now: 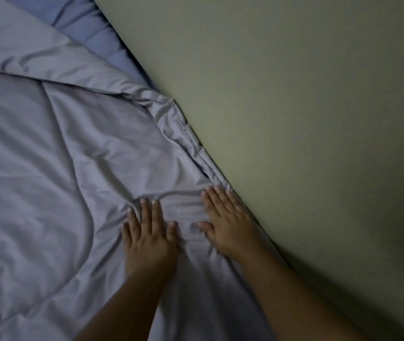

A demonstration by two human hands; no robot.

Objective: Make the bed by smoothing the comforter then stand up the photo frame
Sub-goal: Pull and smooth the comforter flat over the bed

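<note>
A grey-lilac comforter (48,168) covers the bed and fills the left half of the view, creased in long folds. My left hand (148,236) lies flat on it with fingers straight and spread. My right hand (228,217) presses flat beside it, close to the comforter's hemmed edge (188,134) where it meets the wall. A bunch of wrinkles sits between the two hands. No photo frame is in view.
A pale green wall (306,107) runs diagonally along the bed's right side, tight against the comforter edge. A bluer sheet (92,28) shows at the top, beyond the comforter's folded-back edge.
</note>
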